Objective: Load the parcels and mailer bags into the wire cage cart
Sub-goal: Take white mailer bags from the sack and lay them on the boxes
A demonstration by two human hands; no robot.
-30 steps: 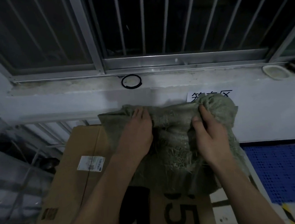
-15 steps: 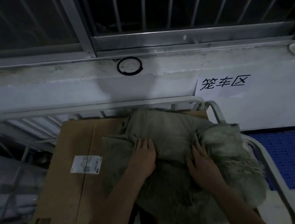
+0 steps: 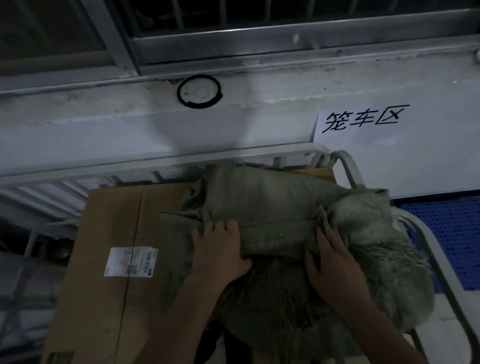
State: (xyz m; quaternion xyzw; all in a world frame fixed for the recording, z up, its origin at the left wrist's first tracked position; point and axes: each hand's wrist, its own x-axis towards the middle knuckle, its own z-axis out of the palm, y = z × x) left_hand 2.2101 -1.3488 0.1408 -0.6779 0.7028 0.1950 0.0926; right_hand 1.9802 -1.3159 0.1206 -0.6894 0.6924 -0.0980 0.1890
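Observation:
A grey-green woven sack (image 3: 281,207) lies on top of a large cardboard box (image 3: 107,267) inside the wire cage cart (image 3: 428,253). Its right end bulges over the cart's right rail. My left hand (image 3: 218,252) grips a fold of the sack near its middle. My right hand (image 3: 334,266) clutches a bunched fold further right. The box carries a white shipping label (image 3: 130,261) on its top face. Another box with dark print shows just below the sack.
The cart stands against a white wall under a barred window. A paper sign (image 3: 363,123) with black characters hangs on the wall to the right. A black ring (image 3: 199,91) lies on the sill. Blue perforated flooring (image 3: 467,238) lies right of the cart.
The sack came down from chest height onto the box in the cart. Both hands followed it down and still grip it; in the last half second little moved.

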